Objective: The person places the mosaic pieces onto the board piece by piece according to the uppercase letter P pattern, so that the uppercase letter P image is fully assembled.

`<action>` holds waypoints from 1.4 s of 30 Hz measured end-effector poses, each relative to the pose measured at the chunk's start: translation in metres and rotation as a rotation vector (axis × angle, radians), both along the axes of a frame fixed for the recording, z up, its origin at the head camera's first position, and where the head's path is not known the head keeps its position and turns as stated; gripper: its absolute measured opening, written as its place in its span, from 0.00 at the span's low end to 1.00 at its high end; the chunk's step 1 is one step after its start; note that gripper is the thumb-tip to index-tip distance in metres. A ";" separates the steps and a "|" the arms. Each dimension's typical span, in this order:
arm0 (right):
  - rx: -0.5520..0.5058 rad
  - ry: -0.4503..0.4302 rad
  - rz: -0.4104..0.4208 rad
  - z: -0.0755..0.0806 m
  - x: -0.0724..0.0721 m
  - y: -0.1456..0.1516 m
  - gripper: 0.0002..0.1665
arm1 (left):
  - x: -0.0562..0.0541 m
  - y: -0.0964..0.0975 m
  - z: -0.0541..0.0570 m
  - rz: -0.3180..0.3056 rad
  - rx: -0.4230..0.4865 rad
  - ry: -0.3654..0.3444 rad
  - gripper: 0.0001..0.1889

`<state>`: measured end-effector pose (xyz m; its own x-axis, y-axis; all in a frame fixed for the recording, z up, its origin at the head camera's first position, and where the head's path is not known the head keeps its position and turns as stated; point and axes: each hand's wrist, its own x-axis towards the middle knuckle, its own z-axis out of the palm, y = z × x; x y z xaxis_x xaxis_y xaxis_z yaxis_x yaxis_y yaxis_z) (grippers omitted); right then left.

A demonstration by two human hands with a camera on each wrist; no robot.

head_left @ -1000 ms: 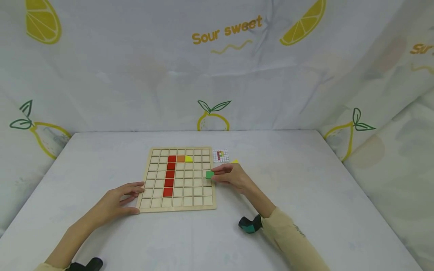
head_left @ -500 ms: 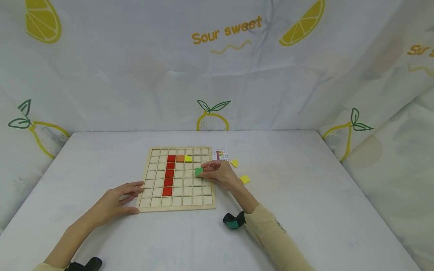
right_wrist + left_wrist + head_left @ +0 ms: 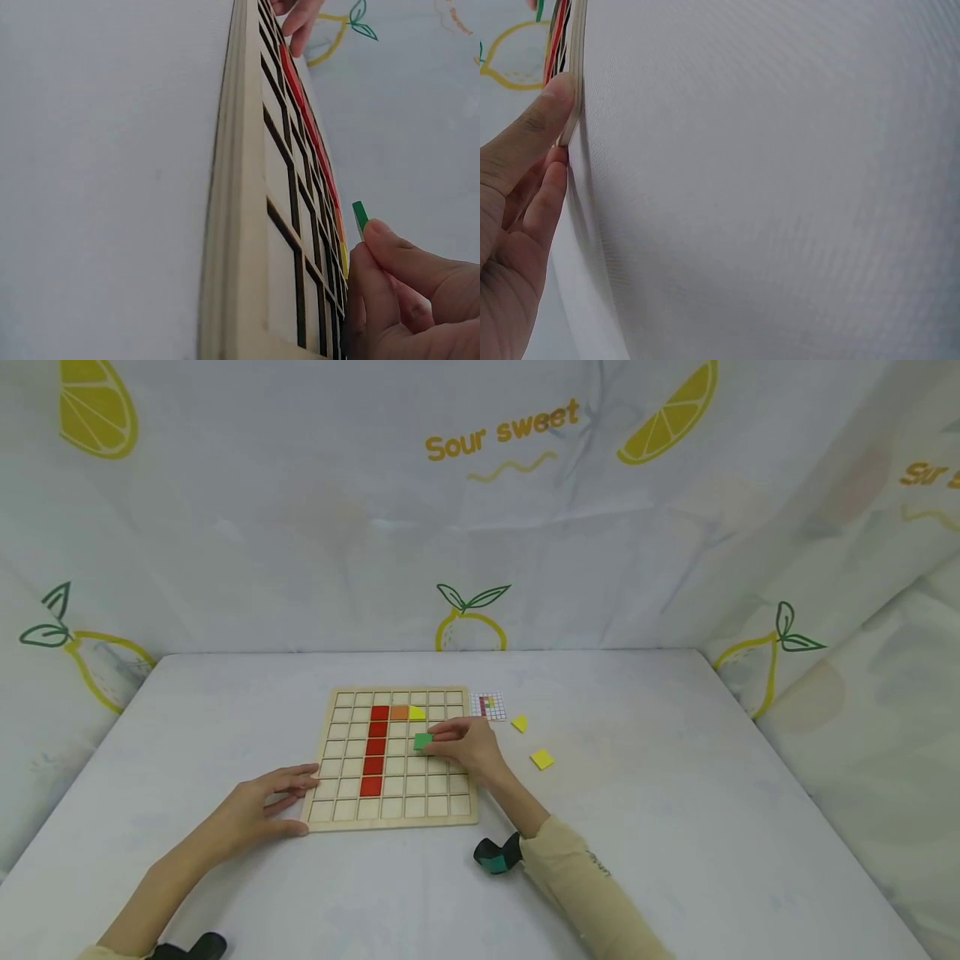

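Observation:
A wooden grid board (image 3: 442, 820) lies flat, a column of red square tiles (image 3: 376, 747) set in its cells. Beside the top red tile are an orange tile (image 3: 399, 712) and a yellow piece (image 3: 416, 713) with a slanted side. My right hand (image 3: 472, 748) pinches a green square tile (image 3: 422, 742) between thumb and fingertips, over the right half of the board. In the right wrist view the green tile (image 3: 360, 216) stands out from the fingertips above the grid. My left hand (image 3: 258, 806) rests along the board's left edge, thumb at the near corner, fingers loosely extended.
A small printed pattern card (image 3: 488, 705) lies off the board's upper right side. Two yellow pieces, one wedge-like (image 3: 520, 722) and one square (image 3: 542, 759), lie on the white tabletop (image 3: 675, 777) to the right of the board. A lemon-print cloth (image 3: 300, 527) hangs behind.
My right hand has moved left with the green tile, from the board's right edge to farther in over the cells. The yellow square has come into sight. The left hand stays put.

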<state>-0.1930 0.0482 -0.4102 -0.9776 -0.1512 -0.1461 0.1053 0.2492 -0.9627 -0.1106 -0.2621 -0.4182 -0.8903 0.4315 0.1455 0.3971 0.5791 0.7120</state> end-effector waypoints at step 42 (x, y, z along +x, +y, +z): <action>0.210 0.148 0.075 0.000 -0.005 -0.033 0.10 | 0.002 -0.001 0.000 -0.034 0.059 0.024 0.30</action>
